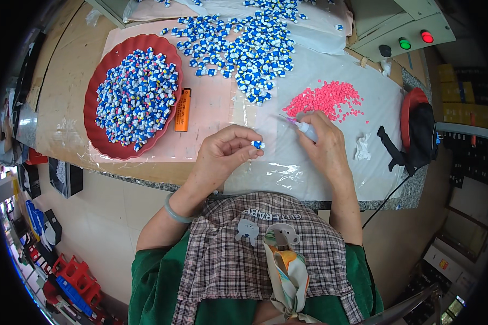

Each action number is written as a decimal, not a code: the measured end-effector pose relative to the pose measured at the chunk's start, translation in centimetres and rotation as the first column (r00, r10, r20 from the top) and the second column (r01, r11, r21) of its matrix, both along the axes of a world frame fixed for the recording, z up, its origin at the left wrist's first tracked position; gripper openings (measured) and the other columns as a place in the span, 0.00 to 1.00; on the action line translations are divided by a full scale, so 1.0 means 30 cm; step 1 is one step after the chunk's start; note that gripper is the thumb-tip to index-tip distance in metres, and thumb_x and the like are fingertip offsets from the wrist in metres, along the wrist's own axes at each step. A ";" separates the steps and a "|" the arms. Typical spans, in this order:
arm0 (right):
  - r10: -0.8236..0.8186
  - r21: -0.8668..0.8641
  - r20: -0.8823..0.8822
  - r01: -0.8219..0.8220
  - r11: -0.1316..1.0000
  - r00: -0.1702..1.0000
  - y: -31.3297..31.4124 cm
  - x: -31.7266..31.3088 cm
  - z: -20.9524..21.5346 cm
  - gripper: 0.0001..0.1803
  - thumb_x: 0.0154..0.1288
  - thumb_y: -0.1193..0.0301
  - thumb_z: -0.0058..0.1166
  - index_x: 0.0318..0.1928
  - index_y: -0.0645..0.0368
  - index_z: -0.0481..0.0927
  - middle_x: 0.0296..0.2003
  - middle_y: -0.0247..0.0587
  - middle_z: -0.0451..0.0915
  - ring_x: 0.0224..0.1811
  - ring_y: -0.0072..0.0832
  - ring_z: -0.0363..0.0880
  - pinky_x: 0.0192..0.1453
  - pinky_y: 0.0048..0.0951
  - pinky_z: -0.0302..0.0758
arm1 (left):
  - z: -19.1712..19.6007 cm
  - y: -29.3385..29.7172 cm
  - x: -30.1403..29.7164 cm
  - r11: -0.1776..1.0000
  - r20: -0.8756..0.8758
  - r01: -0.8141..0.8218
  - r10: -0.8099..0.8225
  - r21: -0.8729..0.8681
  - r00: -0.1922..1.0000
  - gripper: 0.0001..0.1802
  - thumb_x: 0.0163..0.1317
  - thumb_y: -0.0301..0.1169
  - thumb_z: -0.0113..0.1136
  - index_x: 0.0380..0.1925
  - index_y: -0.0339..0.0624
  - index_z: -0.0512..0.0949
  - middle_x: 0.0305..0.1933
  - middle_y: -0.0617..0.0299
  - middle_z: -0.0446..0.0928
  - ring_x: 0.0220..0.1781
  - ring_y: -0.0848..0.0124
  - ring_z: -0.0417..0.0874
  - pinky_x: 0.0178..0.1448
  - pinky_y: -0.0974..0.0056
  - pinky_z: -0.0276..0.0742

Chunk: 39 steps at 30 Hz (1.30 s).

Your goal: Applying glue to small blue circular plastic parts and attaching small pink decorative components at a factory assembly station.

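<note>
My left hand [222, 154] is closed, pinching a small blue-and-white figurine piece [258, 144] between thumb and fingertips. In my right hand [328, 145] is a small squeeze bottle [308, 131] with a thin needle tip, its nozzle angled to the upper left, apart from the figurine piece. Just beyond that hand spreads a pile of tiny pink pieces [336, 97]. Many more blue-and-white figurine pieces [255, 54] are heaped at the back of the table. At the left, a red scalloped tray [92, 111] holds a mound of similar pieces, some with pink spots.
An orange-and-black flat case [183, 111] lies beside the tray. To the right are a crumpled white tissue [362, 147], a black cloth [420, 135] over a red dish, and a cable. A grey metal box [412, 32] with coloured buttons stands at the back right.
</note>
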State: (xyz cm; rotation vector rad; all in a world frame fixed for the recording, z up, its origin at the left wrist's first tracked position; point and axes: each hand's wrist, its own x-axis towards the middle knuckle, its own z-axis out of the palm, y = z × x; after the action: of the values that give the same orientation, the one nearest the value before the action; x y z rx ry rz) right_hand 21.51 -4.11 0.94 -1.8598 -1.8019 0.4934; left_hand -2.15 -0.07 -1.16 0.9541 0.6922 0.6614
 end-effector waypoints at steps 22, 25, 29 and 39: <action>-0.057 -0.001 -0.238 0.059 0.998 0.970 0.005 0.017 -0.010 0.06 0.56 0.77 0.60 0.35 0.64 0.78 0.32 0.41 0.78 0.33 0.30 0.77 0.39 0.28 0.72 | 0.008 -0.002 0.026 1.000 -0.009 0.028 -0.028 -0.010 1.000 0.12 0.63 0.20 0.59 0.46 0.32 0.75 0.42 0.58 0.81 0.46 0.73 0.83 0.52 0.71 0.79; -0.112 0.019 -0.243 0.120 0.993 0.963 0.004 0.022 -0.012 0.06 0.57 0.77 0.60 0.35 0.64 0.78 0.31 0.40 0.77 0.33 0.28 0.77 0.39 0.27 0.72 | 0.023 -0.002 0.038 1.000 -0.009 0.026 -0.026 -0.014 1.000 0.12 0.63 0.20 0.59 0.47 0.32 0.75 0.42 0.58 0.81 0.46 0.73 0.83 0.52 0.72 0.79; -0.066 0.069 -0.206 0.082 0.994 0.976 0.008 0.014 -0.014 0.07 0.55 0.78 0.61 0.35 0.63 0.80 0.31 0.41 0.78 0.34 0.31 0.78 0.40 0.27 0.72 | 0.013 0.001 0.031 0.999 -0.022 0.037 -0.037 -0.011 0.999 0.11 0.63 0.20 0.58 0.47 0.32 0.75 0.42 0.58 0.81 0.46 0.74 0.83 0.52 0.71 0.79; -0.014 0.130 -0.025 0.017 0.991 1.000 0.011 -0.017 -0.012 0.08 0.51 0.78 0.64 0.35 0.62 0.81 0.32 0.41 0.79 0.35 0.37 0.81 0.40 0.33 0.76 | 0.011 -0.001 0.024 0.999 -0.046 0.032 -0.032 0.004 0.998 0.12 0.63 0.19 0.58 0.47 0.31 0.75 0.44 0.58 0.80 0.46 0.72 0.83 0.52 0.71 0.79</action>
State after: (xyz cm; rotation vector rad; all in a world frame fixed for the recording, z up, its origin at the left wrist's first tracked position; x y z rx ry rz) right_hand 21.01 -3.79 0.58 -1.7702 -1.7592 0.3815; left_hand -1.43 -0.11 -0.84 0.9849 0.7146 0.6145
